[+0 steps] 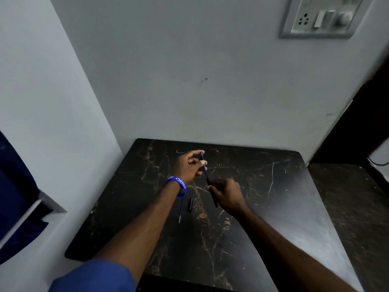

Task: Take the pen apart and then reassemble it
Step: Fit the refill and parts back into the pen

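Observation:
Both hands hold one pen above the dark marble table [263, 197]. My left hand [190, 165], with a blue wristband, pinches the upper blue part of the pen [205, 170] between thumb and fingers. My right hand [226, 194] grips the lower black part of the pen [215, 200], which sticks out below the fist. On the table under my left wrist lie a short black pen piece [190, 204] and a thin refill [180, 210], side by side and apart from the hands.
The table stands in a corner, with grey walls behind and on the left. A switch and socket plate [322, 16] hangs on the back wall at upper right. A second dark surface [347, 197] adjoins the table on the right.

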